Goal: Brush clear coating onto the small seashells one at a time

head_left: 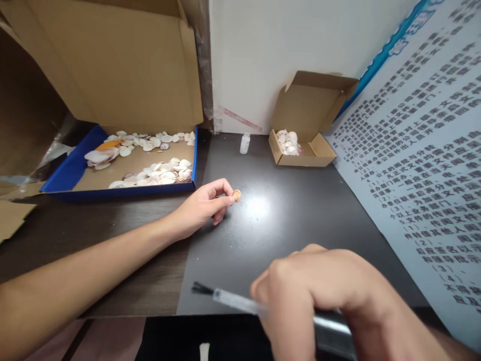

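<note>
My left hand (208, 203) pinches a small tan seashell (236, 195) between thumb and forefinger, just above the dark mat (293, 215). My right hand (319, 291), close to the camera at lower right, is wrapped round a slim brush-like tool (240, 302). The tool has a pale shaft, a split black tip pointing left, and a dark glossy handle partly hidden by the fingers. Its tip is well apart from the seashell. Beyond my left hand stands a small clear bottle (245, 143) with whitish contents.
At the left, an open blue-edged cardboard box (194, 165) holds many loose shells. A smaller open cardboard box (306, 160) with white shells stands at the back right. A large printed sheet (424, 165) rises along the right side, and a white panel (255, 60) at the back.
</note>
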`<state>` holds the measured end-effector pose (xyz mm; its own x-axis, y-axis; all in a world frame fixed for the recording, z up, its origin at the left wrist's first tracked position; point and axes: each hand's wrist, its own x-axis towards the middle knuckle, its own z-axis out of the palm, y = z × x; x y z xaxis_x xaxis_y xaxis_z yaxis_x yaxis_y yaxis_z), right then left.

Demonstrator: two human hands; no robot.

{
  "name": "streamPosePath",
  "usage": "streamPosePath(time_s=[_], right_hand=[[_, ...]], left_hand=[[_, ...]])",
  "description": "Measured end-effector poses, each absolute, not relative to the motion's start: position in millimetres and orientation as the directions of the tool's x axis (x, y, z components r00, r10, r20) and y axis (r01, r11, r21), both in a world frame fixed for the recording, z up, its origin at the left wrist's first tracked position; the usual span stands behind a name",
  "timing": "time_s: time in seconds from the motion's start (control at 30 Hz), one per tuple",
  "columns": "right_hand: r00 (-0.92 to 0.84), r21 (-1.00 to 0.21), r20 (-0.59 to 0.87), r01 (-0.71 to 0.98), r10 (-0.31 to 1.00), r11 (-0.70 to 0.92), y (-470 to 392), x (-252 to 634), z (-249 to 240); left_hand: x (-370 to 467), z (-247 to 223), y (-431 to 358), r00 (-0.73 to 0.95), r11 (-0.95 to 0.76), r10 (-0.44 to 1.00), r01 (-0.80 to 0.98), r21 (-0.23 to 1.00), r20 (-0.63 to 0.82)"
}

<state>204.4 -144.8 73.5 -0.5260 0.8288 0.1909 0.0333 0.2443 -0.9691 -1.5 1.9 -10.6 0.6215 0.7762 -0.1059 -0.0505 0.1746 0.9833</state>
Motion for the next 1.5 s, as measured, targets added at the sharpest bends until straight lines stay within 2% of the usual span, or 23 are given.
streamPosePath(time_s=[0.03,0.1,0.17,0.23,0.37,0.47,0.53,0.63,0.73,0.83,1.0,1.17,1.33,1.5], right_hand=[[-0.479,-0.973,0.151,0.084,0.865,0.217,-139.2,196.3,77.7],[-0.418,-0.949,0.215,0.122,0.883,0.289,-122.4,184.6,76.6],[-0.338,-0.912,0.233,0.251,0.912,0.325,-101.8,181.4,65.5],[-0.330,-0.869,0.232,0.352,0.915,0.348,-82.4,184.2,50.1],[-0.355,-0.853,0.189,0.403,0.916,0.332,-59.7,191.8,21.9],[-0.279,-0.835,0.190,0.460,0.942,0.304,-56.2,194.2,8.4],[-0.253,-0.831,0.225,0.455,0.941,0.321,-57.6,195.0,3.1],[-0.320,-0.836,0.262,0.396,0.910,0.380,-61.4,194.2,-0.6],[-0.368,-0.834,0.217,0.411,0.904,0.368,-63.5,192.6,-2.0],[-0.314,-0.826,0.179,0.467,0.932,0.315,-63.7,193.0,-2.7],[-0.356,-0.825,0.238,0.418,0.904,0.382,-64.2,195.3,-2.8],[-0.357,-0.843,0.173,0.428,0.918,0.326,-64.3,195.4,-2.8],[-0.397,-0.836,0.235,0.383,0.887,0.394,-65.4,195.3,-2.4],[-0.355,-0.826,0.194,0.444,0.914,0.348,-63.9,197.2,-3.6]], left_hand=[[-1.7,-10.8,2.1,0.626,0.180,0.773,-0.053,0.982,-0.108],[-1.8,-10.2,2.0,0.629,0.196,0.769,-0.057,0.979,-0.118],[-1.8,-8.9,1.5,0.627,0.217,0.768,-0.064,0.974,-0.130],[-1.6,-7.8,0.8,0.629,0.230,0.765,-0.071,0.971,-0.135],[-0.8,-7.5,1.0,0.637,0.229,0.758,-0.059,0.972,-0.140],[-0.3,-8.6,2.1,0.631,0.236,0.761,-0.049,0.970,-0.153],[-0.4,-9.3,2.7,0.633,0.244,0.757,-0.043,0.969,-0.163],[-0.6,-9.3,2.7,0.637,0.248,0.753,-0.047,0.968,-0.162],[-0.1,-7.7,2.1,0.640,0.227,0.754,-0.043,0.973,-0.148],[0.5,-5.8,1.4,0.646,0.205,0.749,-0.019,0.979,-0.144],[0.5,-4.3,1.4,0.650,0.192,0.747,-0.011,0.981,-0.139],[-0.6,-4.7,1.1,0.649,0.174,0.748,0.011,0.985,-0.139],[-1.2,-6.6,0.3,0.652,0.153,0.746,0.031,0.988,-0.136],[-0.6,-4.2,-0.5,0.656,0.139,0.743,0.042,0.989,-0.132]])
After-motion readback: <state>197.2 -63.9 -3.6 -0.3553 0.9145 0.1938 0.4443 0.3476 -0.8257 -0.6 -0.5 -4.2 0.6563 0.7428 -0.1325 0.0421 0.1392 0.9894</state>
